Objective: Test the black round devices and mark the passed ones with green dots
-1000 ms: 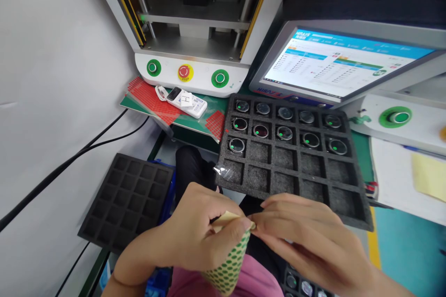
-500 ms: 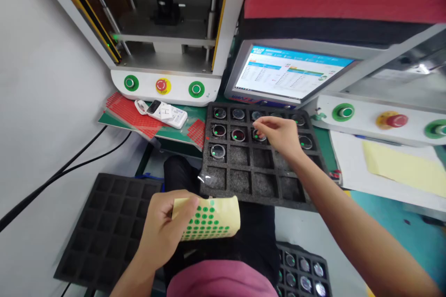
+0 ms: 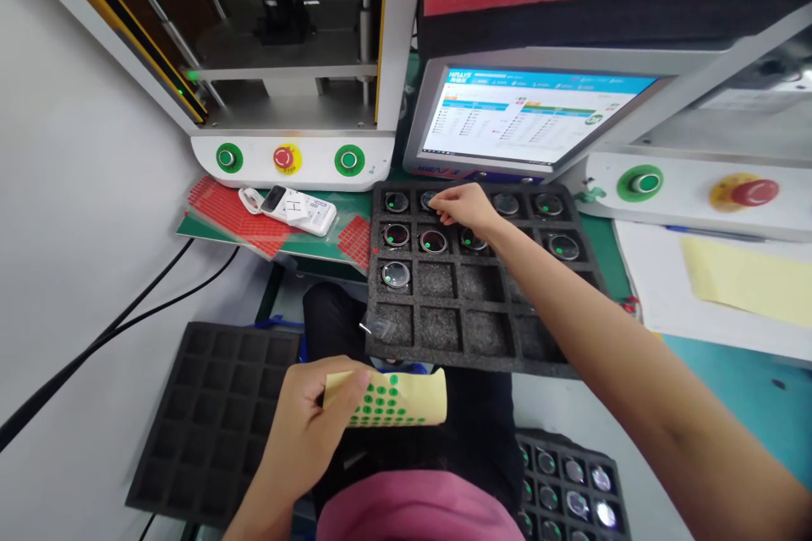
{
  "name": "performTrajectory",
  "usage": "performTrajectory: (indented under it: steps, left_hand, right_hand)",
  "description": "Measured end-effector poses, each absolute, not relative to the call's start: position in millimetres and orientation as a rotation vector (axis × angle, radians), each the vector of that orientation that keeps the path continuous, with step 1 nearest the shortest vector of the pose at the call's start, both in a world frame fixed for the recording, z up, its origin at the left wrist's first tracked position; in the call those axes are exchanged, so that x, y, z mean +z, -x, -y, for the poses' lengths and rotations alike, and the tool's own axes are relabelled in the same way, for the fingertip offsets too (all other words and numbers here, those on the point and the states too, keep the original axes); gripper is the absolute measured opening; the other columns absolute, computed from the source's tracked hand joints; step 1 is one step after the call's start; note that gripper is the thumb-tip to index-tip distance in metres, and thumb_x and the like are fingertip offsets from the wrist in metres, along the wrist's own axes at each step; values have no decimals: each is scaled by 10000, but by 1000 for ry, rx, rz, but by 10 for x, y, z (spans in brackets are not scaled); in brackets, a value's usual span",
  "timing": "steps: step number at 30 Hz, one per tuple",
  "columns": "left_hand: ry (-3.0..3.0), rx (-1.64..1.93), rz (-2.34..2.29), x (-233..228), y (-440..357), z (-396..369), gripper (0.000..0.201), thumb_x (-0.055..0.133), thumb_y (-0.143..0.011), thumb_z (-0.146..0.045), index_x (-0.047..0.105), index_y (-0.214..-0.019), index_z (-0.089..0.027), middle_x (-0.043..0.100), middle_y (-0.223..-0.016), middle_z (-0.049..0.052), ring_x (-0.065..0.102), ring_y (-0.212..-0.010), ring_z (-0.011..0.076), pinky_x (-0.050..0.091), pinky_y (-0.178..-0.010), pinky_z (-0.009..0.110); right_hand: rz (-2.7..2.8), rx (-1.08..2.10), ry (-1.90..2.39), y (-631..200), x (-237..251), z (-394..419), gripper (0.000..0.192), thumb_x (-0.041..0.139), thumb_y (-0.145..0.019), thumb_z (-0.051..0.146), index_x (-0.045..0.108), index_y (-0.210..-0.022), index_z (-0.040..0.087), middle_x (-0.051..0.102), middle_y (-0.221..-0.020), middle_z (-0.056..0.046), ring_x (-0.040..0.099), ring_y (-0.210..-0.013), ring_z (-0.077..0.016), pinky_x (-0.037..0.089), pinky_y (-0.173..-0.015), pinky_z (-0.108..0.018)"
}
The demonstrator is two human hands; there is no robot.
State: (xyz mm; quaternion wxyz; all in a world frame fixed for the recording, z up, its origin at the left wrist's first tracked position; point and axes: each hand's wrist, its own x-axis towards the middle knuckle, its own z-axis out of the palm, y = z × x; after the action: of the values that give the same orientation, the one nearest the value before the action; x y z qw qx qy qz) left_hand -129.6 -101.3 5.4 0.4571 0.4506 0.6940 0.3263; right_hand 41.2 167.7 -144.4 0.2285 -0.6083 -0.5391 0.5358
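My left hand (image 3: 317, 423) grips a curled yellow sheet of green round stickers (image 3: 406, 399) above my lap, thumb on top. Over the back row of a black foam tray (image 3: 437, 317), my right hand (image 3: 462, 210) has its fingers pinched together at a round glass-faced disc (image 3: 427, 200). The fingertips cover part of that disc, and whatever they may pinch is too small to make out. Other round discs sit in the tray's back rows, several with a green dot, such as the dark reddish disc (image 3: 434, 243) and the front-left disc (image 3: 396, 274).
Behind the tray stand a monitor (image 3: 533, 118) and a machine panel with buttons (image 3: 288, 161). A white handheld device (image 3: 299, 210) lies on red sticker sheets (image 3: 232, 215). Another foam tray (image 3: 209, 423) is low at left; a tray of discs (image 3: 571, 490) is low at right. Papers (image 3: 748, 279) lie right.
My right hand has moved left and back, from a second-row disc to the second disc of the back row. My left hand still holds the sticker sheet, now tilted flatter.
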Motion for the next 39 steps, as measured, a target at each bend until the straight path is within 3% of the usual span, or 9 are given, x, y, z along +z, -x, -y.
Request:
performTrajectory:
  steps: [6, 10, 14, 16, 18, 29, 34, 39]
  left_hand:
    - [-1135, 786, -1643, 23, 1260, 995, 358, 553, -923, -396, 797, -828, -153, 722, -712, 47, 632, -660, 162, 444, -582, 213]
    - [-1003, 851, -1607, 42, 1226, 1039, 381, 548, -927, -443, 794, -967, -155, 770, -853, 71, 677, -733, 190, 504, -677, 241]
    - [-887, 877, -1505, 54, 1215, 1085, 363, 544, -938, -423, 791, -1007, -167, 778, -864, 63, 690, -747, 179, 511, -685, 224]
    - [-834, 891, -1421, 50, 1212, 1080, 348, 534, -948, -402, 786, -1032, -177, 781, -911, 63, 699, -799, 180, 522, -740, 229]
    - [-825, 892, -1351, 43, 1203, 1064, 337, 533, -952, -392, 784, -1041, -186, 779, -963, 63, 700, -854, 184, 521, -796, 238]
    - [-846, 829, -1294, 45, 1168, 1065, 324, 512, -953, -318, 778, -1041, -157, 772, -985, 61, 684, -911, 193, 493, -836, 259]
    - [-845, 792, -1325, 34, 1197, 1069, 358, 502, -944, -334, 790, -942, -122, 758, -858, 64, 667, -816, 198, 485, -777, 272]
    - [-802, 787, -1341, 18, 1198, 1085, 397, 513, -930, -389, 789, -891, -108, 738, -775, 68, 651, -741, 198, 483, -718, 271]
  right_hand:
    - [1422, 1407, 1771, -355, -1410, -1769, 102, 693, -855, 156, 609, -840, 100, 530, -550, 84, 464, -398, -40, 420, -401, -160]
    - [1430, 1331, 1617, -357, -1028, -1452, 60, 618, -884, 125, 577, -841, 118, 579, -596, 32, 534, -478, -66, 477, -475, -183]
    - [1682, 1474, 1125, -482, -493, -574, 93, 708, -799, 125, 627, -774, 163, 666, -686, 9, 634, -629, -106, 548, -620, -204]
    - [1989, 1330, 554, -585, -317, -168, 45, 646, -857, 114, 666, -873, 151, 711, -829, -40, 667, -762, -122, 555, -696, -213]
    - [2109, 1140, 322, -663, -240, 85, 93, 591, -893, 73, 661, -933, 120, 716, -870, -72, 669, -805, -123, 551, -726, -215]
    - [2448, 664, 271, -729, -216, 185, 147, 485, -961, 103, 615, -1026, 124, 722, -873, -36, 627, -679, -134, 481, -587, -291]
    - [2470, 467, 253, -746, -223, 237, 242, 378, -1008, 123, 620, -1010, 118, 749, -931, -33, 640, -735, -133, 513, -720, -305]
    - [2408, 455, 239, -731, -284, 310, 239, 388, -1003, 120, 627, -992, 117, 739, -968, -78, 649, -839, -153, 514, -802, -316]
